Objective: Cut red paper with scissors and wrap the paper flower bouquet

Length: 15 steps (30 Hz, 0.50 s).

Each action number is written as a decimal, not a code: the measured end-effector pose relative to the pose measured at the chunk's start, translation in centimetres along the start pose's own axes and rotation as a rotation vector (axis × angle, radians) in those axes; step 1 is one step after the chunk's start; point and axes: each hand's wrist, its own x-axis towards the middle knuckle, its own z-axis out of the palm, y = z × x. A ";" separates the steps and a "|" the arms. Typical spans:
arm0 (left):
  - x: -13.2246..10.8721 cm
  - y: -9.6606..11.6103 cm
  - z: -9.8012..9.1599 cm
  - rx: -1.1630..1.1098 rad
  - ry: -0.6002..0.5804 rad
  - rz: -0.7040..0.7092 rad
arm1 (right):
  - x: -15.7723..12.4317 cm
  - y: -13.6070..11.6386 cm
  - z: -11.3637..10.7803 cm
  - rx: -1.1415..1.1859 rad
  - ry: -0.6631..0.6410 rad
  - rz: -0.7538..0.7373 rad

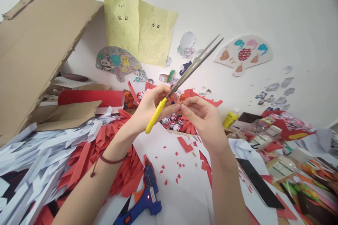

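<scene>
A pair of scissors (156, 115) with a yellow handle lies across my left hand (153, 107), its long blades pointing up and to the right. The fingers of that hand are closed around it. My right hand (202, 119) is pinched, and its thumb and fingertips meet those of the left hand. Whatever is between the fingertips is too small and hidden to make out. Below both hands, a white paper sheet (169, 151) carries small red paper scraps (182, 165). Red-and-white paper balls (173, 121) sit just behind the hands.
A blue glue gun (150, 193) with a lit red light lies in front. Folded white strips (52, 158) and red strips (126, 172) are heaped at left, beneath a leaning cardboard sheet (47, 42). At right are a black phone (260, 182), a yellow bottle (231, 117) and plastic boxes (281, 167).
</scene>
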 end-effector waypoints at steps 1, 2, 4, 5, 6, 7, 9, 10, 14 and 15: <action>0.0 0.0 0.0 0.013 0.013 0.001 | 0.1 0.0 0.0 0.008 -0.003 0.001; 0.0 -0.1 0.0 0.021 0.025 0.003 | 0.1 0.0 -0.1 0.017 -0.008 0.000; 0.1 -0.3 -0.1 0.025 0.044 0.011 | 0.2 -0.1 -0.3 0.022 -0.015 -0.009; 0.1 -0.4 -0.2 0.022 0.049 0.017 | 0.2 -0.1 -0.4 0.013 -0.011 -0.018; 0.1 -0.5 -0.2 0.017 0.051 0.023 | 0.2 -0.2 -0.5 -0.006 -0.005 -0.026; 0.1 -0.6 -0.3 0.012 0.048 0.027 | 0.2 -0.3 -0.7 -0.035 0.003 -0.033; 0.1 -0.7 -0.3 0.006 0.038 0.025 | 0.1 -0.4 -0.8 -0.103 0.009 -0.036; 0.1 -0.7 -0.3 0.007 0.033 0.021 | 0.0 -0.4 -0.8 -0.133 0.007 -0.034; 0.1 -0.5 -0.4 0.054 0.031 0.015 | -0.2 -0.4 -0.4 -0.175 0.010 -0.039; 0.1 -0.5 -0.4 0.069 0.035 0.018 | -0.2 -0.4 -0.3 -0.177 0.016 -0.045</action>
